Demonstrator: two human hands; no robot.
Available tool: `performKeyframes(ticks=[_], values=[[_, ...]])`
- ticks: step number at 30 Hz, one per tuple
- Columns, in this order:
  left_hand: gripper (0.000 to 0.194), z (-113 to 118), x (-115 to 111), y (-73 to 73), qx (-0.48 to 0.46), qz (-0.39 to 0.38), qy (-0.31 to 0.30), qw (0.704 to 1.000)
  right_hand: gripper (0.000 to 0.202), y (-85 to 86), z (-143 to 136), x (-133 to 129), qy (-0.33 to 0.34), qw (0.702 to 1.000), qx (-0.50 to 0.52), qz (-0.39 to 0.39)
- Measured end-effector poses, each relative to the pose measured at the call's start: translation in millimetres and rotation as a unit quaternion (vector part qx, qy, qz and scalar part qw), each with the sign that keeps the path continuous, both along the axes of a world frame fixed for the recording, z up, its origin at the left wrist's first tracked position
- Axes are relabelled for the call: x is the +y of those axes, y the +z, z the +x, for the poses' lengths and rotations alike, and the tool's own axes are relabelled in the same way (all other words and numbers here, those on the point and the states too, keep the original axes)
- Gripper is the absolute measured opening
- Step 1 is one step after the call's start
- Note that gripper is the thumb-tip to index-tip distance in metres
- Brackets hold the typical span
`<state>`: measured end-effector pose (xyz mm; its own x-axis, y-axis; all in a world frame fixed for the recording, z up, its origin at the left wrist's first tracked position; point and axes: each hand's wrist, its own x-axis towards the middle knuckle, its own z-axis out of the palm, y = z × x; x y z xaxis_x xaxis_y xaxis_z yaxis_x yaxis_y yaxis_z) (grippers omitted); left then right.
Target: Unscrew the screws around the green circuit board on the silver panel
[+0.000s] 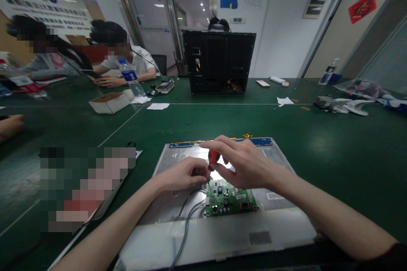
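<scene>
Red-and-black screwdriver [213, 156] is over the upper-left corner of a green circuit board [232, 199], which lies on the silvery back of a flat panel [162, 165] on the green counter [305, 139]. Right hand [246, 163] is closed around the screwdriver handle, thumb low, index finger stretched over the top. Left hand [187, 173] is curled right beside the shaft, fingertips bunched; can't tell if they pinch the shaft or something small. Hands are close together, fingertips nearly meeting at the tool.

Handling, my guess: screwdriver light, stiff, easy to turn; best gripped by the handle, with the shaft steadied low. Board looks stiff but fragile, components exposed, so edges only. Panel likely wide, awkward and a bit slick, better taken by its frame on two sides. Grey cables [186, 230] look soft and bendy; they run from the board's left side toward the near edge.

Pose: left forearm slants in from lower left, right forearm from lower right, crossing over the panel's right side. Right hand sits higher, back of hand up; tool roughly upright, tip hard to make out.
</scene>
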<state>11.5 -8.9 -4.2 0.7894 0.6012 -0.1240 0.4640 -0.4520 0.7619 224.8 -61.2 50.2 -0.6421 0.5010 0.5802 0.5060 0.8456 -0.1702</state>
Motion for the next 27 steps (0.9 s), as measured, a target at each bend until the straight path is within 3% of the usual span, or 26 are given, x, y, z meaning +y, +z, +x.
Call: performKeyframes(ticks=[6, 16, 27], values=[[0.007, 0.2, 1.3, -2.4, -0.002, 0.003, -0.004, 1.000, 0.020, 0.5, 1.8, 2.2, -0.011, 0.999, -0.016, 0.033], [0.013, -1.1, 2.7, -4.8, -0.008, -0.004, -0.008, 1.000, 0.038, 3.4, 1.9, -0.7, 0.017, 1.000, 0.007, -0.012], [0.010, -0.1, 1.0, -1.8, 0.005, 0.003, -0.005, 1.000, 0.019, 2.2, 1.8, 1.6, -0.002, 1.000, -0.018, 0.021]])
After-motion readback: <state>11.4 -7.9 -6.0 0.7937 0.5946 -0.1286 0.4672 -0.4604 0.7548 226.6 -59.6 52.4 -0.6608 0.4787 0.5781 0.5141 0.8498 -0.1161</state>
